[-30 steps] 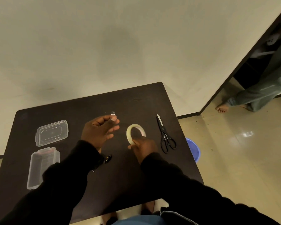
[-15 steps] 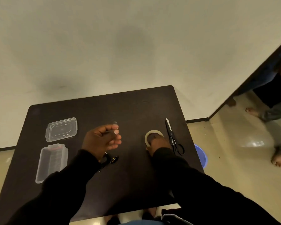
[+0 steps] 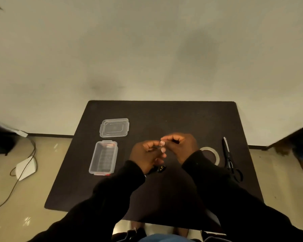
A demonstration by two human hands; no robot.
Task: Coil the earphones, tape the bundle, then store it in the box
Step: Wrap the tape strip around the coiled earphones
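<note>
Bringing both hands together above the middle of the worktop [image 3: 182, 116], we now have the right hand [image 3: 180, 145] off the tape roll [image 3: 210, 155], which a moment ago it was pressing down and which now lies flat just right of that wrist, with the scissors [image 3: 230, 159] beside it. The left hand [image 3: 147, 155] has its grip pinched narrow on something small and pale between the fingertips, likely a strip of tape, though it is too blurred for us to be sure; the right hand's fingers are curled in against the same spot, and we cannot tell whether they hold anything. The earphones [image 3: 160, 169] show only as a dark bundle with its buds peeking out under the left palm, so the coiling looks done. We judge the taping step has begun: the strip must next go round the bundle. The open box [image 3: 104, 157] and its lid [image 3: 114, 127] wait untouched at the left.
</note>
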